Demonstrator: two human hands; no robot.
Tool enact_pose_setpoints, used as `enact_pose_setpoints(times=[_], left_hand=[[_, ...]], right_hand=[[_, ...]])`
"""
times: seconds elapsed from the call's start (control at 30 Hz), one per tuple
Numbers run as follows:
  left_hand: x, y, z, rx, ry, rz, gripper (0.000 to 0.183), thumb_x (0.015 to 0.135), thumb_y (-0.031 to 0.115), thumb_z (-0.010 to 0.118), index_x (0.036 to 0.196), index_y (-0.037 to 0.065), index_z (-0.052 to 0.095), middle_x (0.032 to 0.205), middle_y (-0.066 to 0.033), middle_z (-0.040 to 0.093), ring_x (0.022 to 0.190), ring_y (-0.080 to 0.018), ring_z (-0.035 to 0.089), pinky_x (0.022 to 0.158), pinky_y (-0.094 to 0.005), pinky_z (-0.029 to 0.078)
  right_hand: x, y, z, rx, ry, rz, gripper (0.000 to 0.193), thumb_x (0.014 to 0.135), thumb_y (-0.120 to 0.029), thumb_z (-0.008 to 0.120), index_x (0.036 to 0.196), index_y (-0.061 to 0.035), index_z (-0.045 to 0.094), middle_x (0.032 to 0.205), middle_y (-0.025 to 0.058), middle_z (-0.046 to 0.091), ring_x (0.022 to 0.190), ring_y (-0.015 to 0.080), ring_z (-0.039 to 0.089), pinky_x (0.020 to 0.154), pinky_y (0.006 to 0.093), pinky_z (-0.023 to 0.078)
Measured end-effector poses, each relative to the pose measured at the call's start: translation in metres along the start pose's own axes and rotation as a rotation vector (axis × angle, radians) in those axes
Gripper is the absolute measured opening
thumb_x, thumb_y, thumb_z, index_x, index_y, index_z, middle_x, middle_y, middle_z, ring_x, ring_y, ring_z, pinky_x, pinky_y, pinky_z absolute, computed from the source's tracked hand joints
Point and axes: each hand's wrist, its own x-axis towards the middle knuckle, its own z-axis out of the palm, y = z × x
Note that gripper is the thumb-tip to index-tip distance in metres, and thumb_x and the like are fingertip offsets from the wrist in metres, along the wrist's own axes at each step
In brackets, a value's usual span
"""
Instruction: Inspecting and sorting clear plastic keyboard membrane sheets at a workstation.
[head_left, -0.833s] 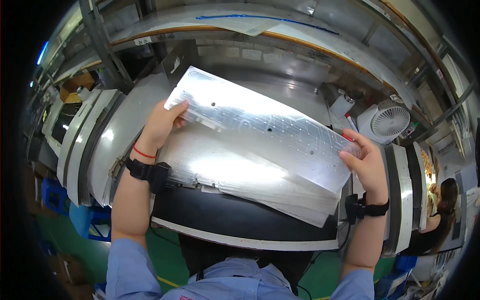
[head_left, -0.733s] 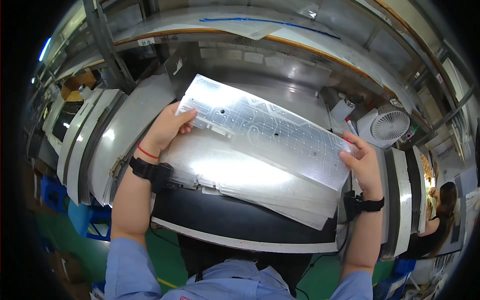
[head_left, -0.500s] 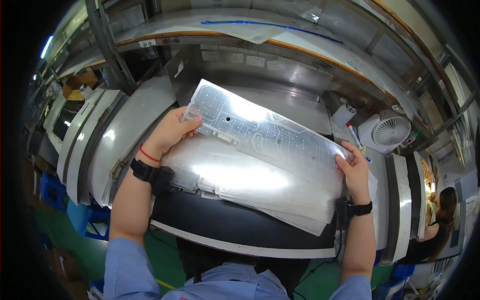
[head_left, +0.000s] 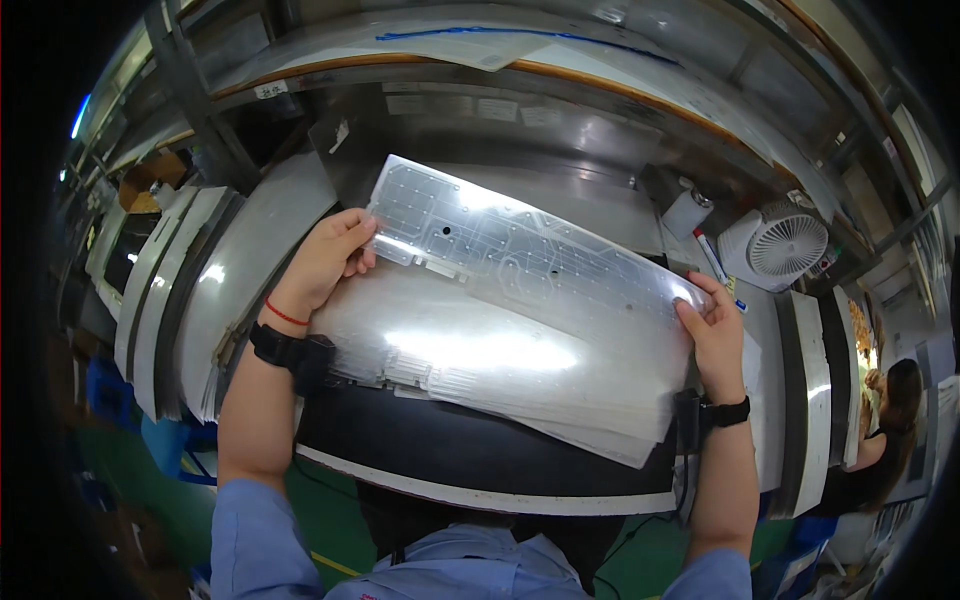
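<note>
A long, clear keyboard membrane sheet (head_left: 520, 243) with printed circuit lines, dots and a few dark holes is held up over the bench, tilted with its left end farther away. My left hand (head_left: 332, 258) pinches its left end between thumb and fingers. My right hand (head_left: 715, 335) grips the right end, thumb on top. Beneath it lies a stack of similar clear sheets (head_left: 480, 355), slightly fanned at the near edge, with bright glare across it. The stack rests on a black mat (head_left: 480, 450).
White curved stacks of sheets (head_left: 190, 300) stand at the left, and others (head_left: 800, 400) at the right. A white fan (head_left: 775, 245), a bottle (head_left: 688, 210) and a marker (head_left: 710, 255) sit at the back right. Above runs a shelf (head_left: 300, 50) with a blue strip. A person (head_left: 890, 430) sits far right.
The membrane sheet stays in both hands. My left hand has shifted slightly left and its fingers now grip nearer the sheet's end; the view has tilted a little.
</note>
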Motion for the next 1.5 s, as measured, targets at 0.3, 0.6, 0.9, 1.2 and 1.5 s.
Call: enact_pose_setpoints(times=[0.3, 0.6, 0.9, 1.2, 1.5], left_hand=[[0.006, -0.006, -0.002, -0.331, 0.19, -0.009, 0.026, 0.102, 0.028, 0.052, 0.113, 0.005, 0.056, 0.084, -0.0021, 0.062, 0.064, -0.005, 0.049, 0.051, -0.0161, 0.038], [0.005, -0.009, -0.011, -0.346, 0.154, 0.034, 0.036, 0.102, 0.022, 0.051, 0.13, 0.0, 0.051, 0.105, -0.0088, 0.064, 0.078, -0.0088, 0.056, 0.064, -0.0195, 0.046], [0.004, -0.008, -0.013, -0.372, 0.146, 0.052, 0.031, 0.101, 0.017, 0.048, 0.126, -0.002, 0.051, 0.106, -0.0093, 0.064, 0.087, -0.0122, 0.059, 0.075, -0.0226, 0.049], [0.005, -0.004, -0.008, -0.211, 0.075, 0.026, 0.034, 0.1, 0.019, 0.052, 0.125, -0.004, 0.053, 0.114, -0.0114, 0.063, 0.094, -0.0128, 0.06, 0.085, -0.0242, 0.049], [-0.001, -0.007, 0.002, 0.201, 0.019, 0.065, 0.037, 0.093, 0.01, 0.063, 0.127, -0.003, 0.055, 0.114, -0.0062, 0.064, 0.098, -0.0094, 0.058, 0.09, -0.0225, 0.046]], right_hand=[[0.002, 0.004, -0.005, -0.024, 0.092, 0.073, 0.043, 0.096, -0.015, 0.06, 0.133, 0.0022, 0.05, 0.095, 0.0026, 0.063, 0.081, 0.0074, 0.057, 0.074, 0.0211, 0.045], [-0.003, 0.001, -0.009, -0.033, -0.095, 0.062, 0.041, 0.087, -0.006, 0.07, 0.125, 0.0033, 0.057, 0.091, -0.0007, 0.06, 0.081, 0.0054, 0.054, 0.072, 0.0191, 0.044], [-0.01, -0.011, -0.011, -0.314, -0.275, 0.096, 0.022, 0.088, -0.01, 0.068, 0.109, -0.0011, 0.067, 0.088, -0.0025, 0.06, 0.078, 0.0064, 0.053, 0.068, 0.0216, 0.043], [-0.006, 0.006, -0.006, -0.074, -0.007, -0.115, 0.015, 0.094, -0.01, 0.062, 0.106, -0.0006, 0.066, 0.096, 0.0012, 0.066, 0.086, 0.008, 0.056, 0.08, 0.0226, 0.043], [-0.006, 0.005, -0.004, -0.199, 0.004, -0.122, 0.017, 0.095, -0.011, 0.062, 0.109, -0.0013, 0.066, 0.097, 0.0016, 0.066, 0.091, 0.0094, 0.059, 0.084, 0.0236, 0.044]])
